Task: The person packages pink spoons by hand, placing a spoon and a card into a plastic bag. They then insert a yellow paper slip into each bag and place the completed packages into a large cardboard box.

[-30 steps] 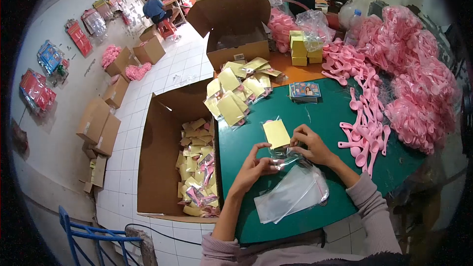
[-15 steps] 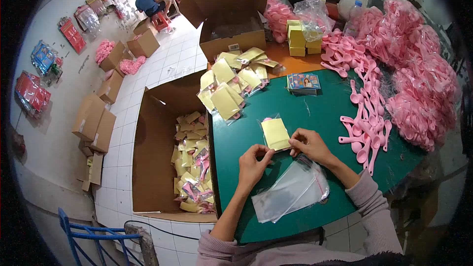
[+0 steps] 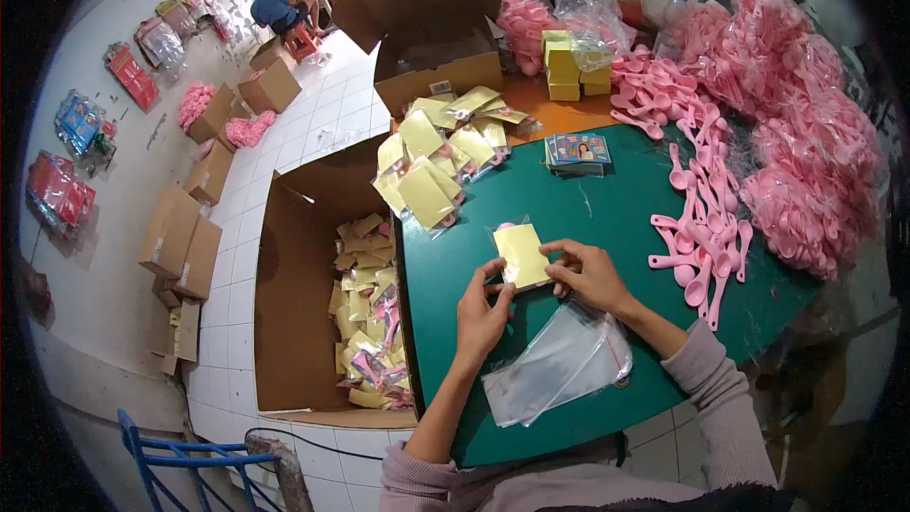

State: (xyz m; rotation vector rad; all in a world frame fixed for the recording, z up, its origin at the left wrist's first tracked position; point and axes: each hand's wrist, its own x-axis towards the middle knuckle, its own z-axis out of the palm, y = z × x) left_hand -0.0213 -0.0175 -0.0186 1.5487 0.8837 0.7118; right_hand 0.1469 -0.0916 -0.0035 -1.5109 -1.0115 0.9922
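Between my hands is a clear bag packet with a pale yellow card (image 3: 521,254); a bit of pink shows at its top edge. My left hand (image 3: 484,311) grips its left lower edge with thumb and fingers. On the opposite side, my right hand (image 3: 590,277) pinches the right edge. Flat clear plastic bags (image 3: 555,370) lie on the green table just below my hands. Beyond the packet sits a stack of blue printed cards (image 3: 577,152). Loose pink measuring spoons (image 3: 703,256) spread along the table to the right.
Finished-looking yellow packets (image 3: 424,192) are heaped at the table's left corner. A large carton (image 3: 313,322) below holds many more. Bagged pink spoons (image 3: 806,171) pile up at right. Yellow card blocks (image 3: 562,71) stand behind. Another person (image 3: 275,9) sits far off.
My fingers have moved up from the packet's lower edge to its sides. The view has shifted slightly; the packet remains in both hands.
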